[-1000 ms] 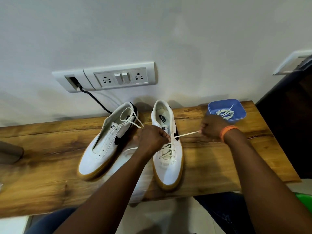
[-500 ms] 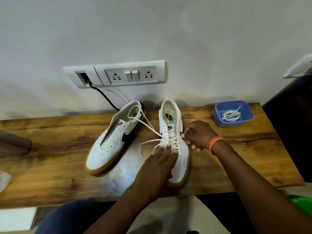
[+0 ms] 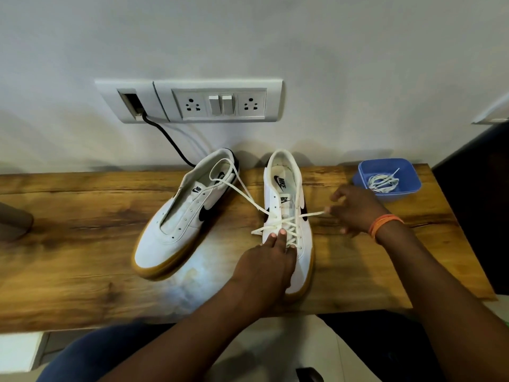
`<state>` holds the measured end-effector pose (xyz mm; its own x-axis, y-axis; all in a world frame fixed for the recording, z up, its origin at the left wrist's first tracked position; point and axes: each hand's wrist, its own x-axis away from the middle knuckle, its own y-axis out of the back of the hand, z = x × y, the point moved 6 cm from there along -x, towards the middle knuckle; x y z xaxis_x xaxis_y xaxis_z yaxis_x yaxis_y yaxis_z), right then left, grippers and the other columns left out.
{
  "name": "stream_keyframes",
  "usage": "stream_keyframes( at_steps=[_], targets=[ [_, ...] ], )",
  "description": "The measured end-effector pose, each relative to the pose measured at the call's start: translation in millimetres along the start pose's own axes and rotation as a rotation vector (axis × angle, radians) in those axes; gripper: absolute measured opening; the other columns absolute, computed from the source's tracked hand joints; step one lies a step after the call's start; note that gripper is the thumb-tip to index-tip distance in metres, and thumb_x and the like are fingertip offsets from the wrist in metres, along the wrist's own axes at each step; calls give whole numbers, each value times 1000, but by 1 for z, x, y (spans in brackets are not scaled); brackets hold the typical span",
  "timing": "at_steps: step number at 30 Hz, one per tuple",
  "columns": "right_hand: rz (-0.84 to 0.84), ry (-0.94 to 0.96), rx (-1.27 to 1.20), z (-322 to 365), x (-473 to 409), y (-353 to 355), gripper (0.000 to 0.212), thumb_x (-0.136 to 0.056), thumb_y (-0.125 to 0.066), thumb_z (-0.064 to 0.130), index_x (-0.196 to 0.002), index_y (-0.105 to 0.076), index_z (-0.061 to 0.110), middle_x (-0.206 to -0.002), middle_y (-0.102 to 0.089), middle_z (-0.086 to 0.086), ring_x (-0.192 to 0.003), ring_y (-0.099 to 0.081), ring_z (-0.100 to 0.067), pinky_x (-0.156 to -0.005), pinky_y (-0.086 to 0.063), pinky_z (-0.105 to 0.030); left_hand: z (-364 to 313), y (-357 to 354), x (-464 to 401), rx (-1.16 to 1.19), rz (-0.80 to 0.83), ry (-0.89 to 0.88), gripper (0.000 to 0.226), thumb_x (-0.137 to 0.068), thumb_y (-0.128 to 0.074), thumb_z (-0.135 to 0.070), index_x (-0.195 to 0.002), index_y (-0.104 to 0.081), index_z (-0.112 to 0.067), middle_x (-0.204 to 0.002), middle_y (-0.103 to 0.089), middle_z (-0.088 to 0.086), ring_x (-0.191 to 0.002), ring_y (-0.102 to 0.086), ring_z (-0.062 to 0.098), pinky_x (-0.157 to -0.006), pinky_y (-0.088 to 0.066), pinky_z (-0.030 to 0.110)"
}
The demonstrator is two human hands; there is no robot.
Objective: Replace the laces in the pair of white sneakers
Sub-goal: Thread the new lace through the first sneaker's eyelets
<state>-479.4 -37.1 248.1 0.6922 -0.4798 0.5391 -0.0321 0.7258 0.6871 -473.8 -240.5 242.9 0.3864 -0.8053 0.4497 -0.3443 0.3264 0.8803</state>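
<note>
Two white sneakers with tan soles stand on the wooden table (image 3: 82, 260). The left sneaker (image 3: 181, 216) has bare eyelets. The right sneaker (image 3: 289, 216) is partly laced with a cream lace (image 3: 242, 194), whose long end loops over onto the left sneaker's heel. My left hand (image 3: 264, 268) lies on the right sneaker's toe part, its straight fingers pressing on the crossed lacing. My right hand (image 3: 355, 210), blurred, pinches the lace's short end just right of the shoe.
A blue plastic tub (image 3: 410, 183) holding a coiled white lace (image 3: 382, 181) sits at the table's back right. A socket panel (image 3: 190, 102) with a black cable (image 3: 170, 142) is on the wall behind the shoes. A grey object (image 3: 13, 219) lies at the far left.
My right hand has moved out to the right, drawing the lace end taut. The left hand has shifted from pulling the lace to pressing flat on the lacing.
</note>
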Motion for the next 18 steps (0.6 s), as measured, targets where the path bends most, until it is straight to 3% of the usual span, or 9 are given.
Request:
stream_keyframes(
  at_steps=[2, 5, 9, 13, 15, 18],
  targets=[
    [103, 58, -102, 18, 8, -18, 15, -92, -67, 23, -99, -58, 15, -78, -70, -16, -53, -62, -24, -46, -53, -32, 1, 1, -1, -5, -2, -3, 65, -97, -57, -28, -151, -25, -11, -162, -6, 19, -148, -20, 34, -93, -50, 45],
    [189, 96, -82, 35, 12, -41, 15, -95, -63, 18, -93, -63, 4, -75, -70, -19, -55, -61, -26, -51, -54, -34, 2, 0, -2, -5, -21, -6, 64, -97, -57, -27, -150, -26, -11, -162, -8, 19, -148, -20, 34, -91, -51, 45],
    [90, 46, 103, 23, 1, -22, 15, -96, -58, 13, -83, -64, 8, -73, -68, -13, -61, -63, -27, -60, -55, -37, 2, -1, -1, -3, -21, -15, 65, -98, -56, -26, -152, -24, -10, -162, -7, 20, -148, -19, 34, -92, -50, 46],
    [-112, -7, 431, 0, -12, 14, 18, -92, -66, 24, -96, -68, 7, -91, -69, -14, -82, -66, -30, -79, -56, -41, 2, -2, -2, 1, -29, -14, 61, -98, -55, -29, -149, -29, -9, -161, -8, 21, -148, -20, 36, -93, -50, 47],
    [-105, 53, 384, 4, -9, 11, 19, -89, -70, 25, -98, -65, 10, -97, -67, -12, -83, -63, -28, -71, -54, -37, 2, -2, -3, -3, -32, -10, 60, -98, -56, -30, -148, -31, -8, -161, -11, 21, -147, -22, 37, -94, -50, 48],
    [97, 124, 39, 21, 3, -15, 17, -88, -71, 25, -98, -60, 16, -78, -63, -9, -54, -57, -19, -43, -47, -27, 2, 0, -4, -5, -47, -2, 56, -97, -57, -32, -144, -38, -9, -160, -14, 22, -144, -29, 37, -92, -50, 46]
  ],
)
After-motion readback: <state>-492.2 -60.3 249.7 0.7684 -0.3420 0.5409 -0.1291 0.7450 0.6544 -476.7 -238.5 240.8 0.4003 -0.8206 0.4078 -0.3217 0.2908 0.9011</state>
